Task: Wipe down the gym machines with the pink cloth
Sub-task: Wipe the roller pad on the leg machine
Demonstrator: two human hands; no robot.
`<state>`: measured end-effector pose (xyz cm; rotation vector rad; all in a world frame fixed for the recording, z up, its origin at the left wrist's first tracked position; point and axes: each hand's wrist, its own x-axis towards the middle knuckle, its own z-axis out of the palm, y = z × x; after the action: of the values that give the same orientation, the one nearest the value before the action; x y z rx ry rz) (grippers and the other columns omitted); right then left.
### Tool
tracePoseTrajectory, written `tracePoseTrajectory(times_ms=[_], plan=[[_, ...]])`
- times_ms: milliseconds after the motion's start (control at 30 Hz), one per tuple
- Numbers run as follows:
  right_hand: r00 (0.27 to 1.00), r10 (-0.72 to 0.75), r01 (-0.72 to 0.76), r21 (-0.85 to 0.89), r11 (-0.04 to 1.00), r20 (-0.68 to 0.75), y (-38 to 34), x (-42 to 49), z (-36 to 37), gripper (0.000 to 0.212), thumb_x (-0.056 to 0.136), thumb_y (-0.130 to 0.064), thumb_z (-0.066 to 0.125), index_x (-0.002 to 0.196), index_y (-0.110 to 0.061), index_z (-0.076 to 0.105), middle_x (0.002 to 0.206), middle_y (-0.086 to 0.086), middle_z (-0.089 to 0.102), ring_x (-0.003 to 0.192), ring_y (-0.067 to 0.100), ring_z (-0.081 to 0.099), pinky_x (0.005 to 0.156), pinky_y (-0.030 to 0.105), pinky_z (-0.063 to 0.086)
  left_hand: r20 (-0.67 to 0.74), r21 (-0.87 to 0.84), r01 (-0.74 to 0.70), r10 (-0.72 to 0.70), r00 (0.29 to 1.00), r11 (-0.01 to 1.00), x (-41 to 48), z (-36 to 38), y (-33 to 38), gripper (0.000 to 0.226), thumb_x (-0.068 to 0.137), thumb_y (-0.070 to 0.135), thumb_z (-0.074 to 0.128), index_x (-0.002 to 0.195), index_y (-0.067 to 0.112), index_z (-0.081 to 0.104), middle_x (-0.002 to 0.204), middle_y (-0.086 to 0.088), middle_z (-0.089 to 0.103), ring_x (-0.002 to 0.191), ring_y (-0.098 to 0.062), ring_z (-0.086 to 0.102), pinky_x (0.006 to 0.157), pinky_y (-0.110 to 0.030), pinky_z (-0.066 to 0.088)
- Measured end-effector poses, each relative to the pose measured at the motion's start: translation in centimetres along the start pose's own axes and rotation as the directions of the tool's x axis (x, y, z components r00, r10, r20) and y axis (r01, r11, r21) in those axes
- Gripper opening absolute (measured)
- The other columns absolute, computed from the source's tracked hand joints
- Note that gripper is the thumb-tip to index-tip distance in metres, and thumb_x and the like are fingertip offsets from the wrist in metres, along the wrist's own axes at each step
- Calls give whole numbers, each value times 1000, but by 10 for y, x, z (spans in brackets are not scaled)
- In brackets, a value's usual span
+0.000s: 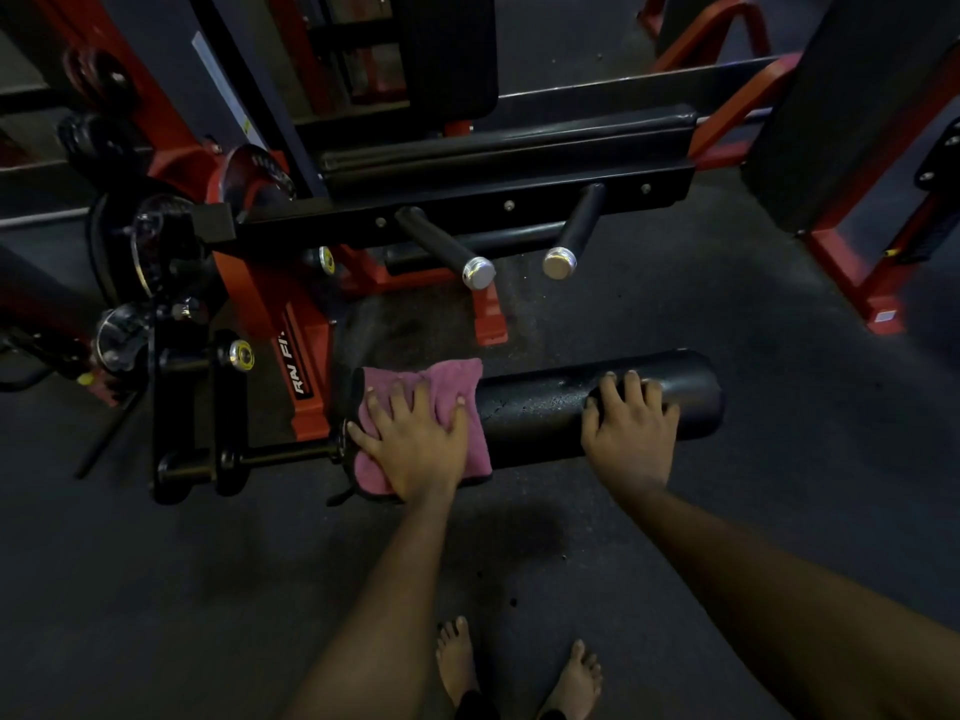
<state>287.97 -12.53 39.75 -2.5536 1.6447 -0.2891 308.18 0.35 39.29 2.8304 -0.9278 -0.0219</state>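
Note:
A pink cloth (441,387) is draped over the left end of a black padded roller (540,407) on a red and black gym machine (306,356). My left hand (415,439) lies flat on the cloth with spread fingers, pressing it against the roller. My right hand (631,426) rests on the roller's right part, fingers curved over its top. The roller's right end (701,392) is bare.
Two black handles with chrome caps (478,272) jut toward me above the roller. Weight plates (150,241) hang at the left. Another red frame (852,272) stands at the right. Dark rubber floor (208,589) lies below, with my bare feet (519,667) on it.

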Motion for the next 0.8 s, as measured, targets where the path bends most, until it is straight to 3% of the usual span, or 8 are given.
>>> tracePoseTrajectory(times_ms=[100,233,300,400,500,600,700,800], plan=[[1000,-17,17,11,1000,2,2,1,0,36,99,-38,48,125,-15,57,129,12,57,117,32,50,90,52,45,-41,32,-185,187,982,982,14,-6,-50,65,92,68,32,138,26,51,142,-4,53,137,-31,41,106,-60,31],[1000,3,-3,7,1000,-1,0,1,0,36,98,-37,48,125,-14,57,128,12,58,116,32,50,88,51,44,-88,-51,103,-107,990,993,12,-2,-26,60,90,59,43,135,20,54,145,-11,53,141,-37,37,113,-66,26],[1000,7,-7,13,1000,1,0,1,0,36,98,-38,48,125,-15,56,129,12,57,117,32,49,89,51,44,-78,-70,150,-155,985,986,1,-1,13,59,92,57,47,137,19,55,149,-13,51,146,-37,33,117,-67,20],[1000,-15,15,15,1000,13,2,1,-2,37,99,-39,46,126,-15,56,130,12,56,118,32,50,90,52,44,-36,-7,-97,97,995,995,-7,3,19,61,95,63,40,140,23,51,149,-7,49,144,-32,36,116,-62,24],[1000,-22,22,20,1000,14,3,2,-3,36,100,-39,47,126,-16,57,130,11,57,118,31,50,90,52,45,-21,86,-315,317,948,945,8,1,-20,69,95,71,27,143,26,47,147,-3,51,138,-27,42,111,-55,30],[1000,-14,14,31,999,0,5,3,-2,36,99,-39,49,126,-16,58,128,10,58,117,31,50,88,50,43,-59,104,-115,121,991,988,9,3,-8,65,94,66,29,138,24,51,142,-6,54,137,-29,42,113,-62,26],[1000,-9,9,68,998,0,8,3,-3,38,99,-40,50,128,-17,59,129,8,58,118,30,50,89,51,44,-62,-58,110,-114,992,992,-12,5,56,59,93,59,41,138,22,54,149,-9,51,146,-34,33,118,-66,17],[999,-35,35,85,996,1,14,4,-6,40,99,-42,52,130,-17,59,129,7,59,118,29,51,90,50,45,-14,5,-135,135,991,991,-12,5,44,63,96,63,32,142,24,50,148,-6,51,142,-30,38,115,-60,25]])
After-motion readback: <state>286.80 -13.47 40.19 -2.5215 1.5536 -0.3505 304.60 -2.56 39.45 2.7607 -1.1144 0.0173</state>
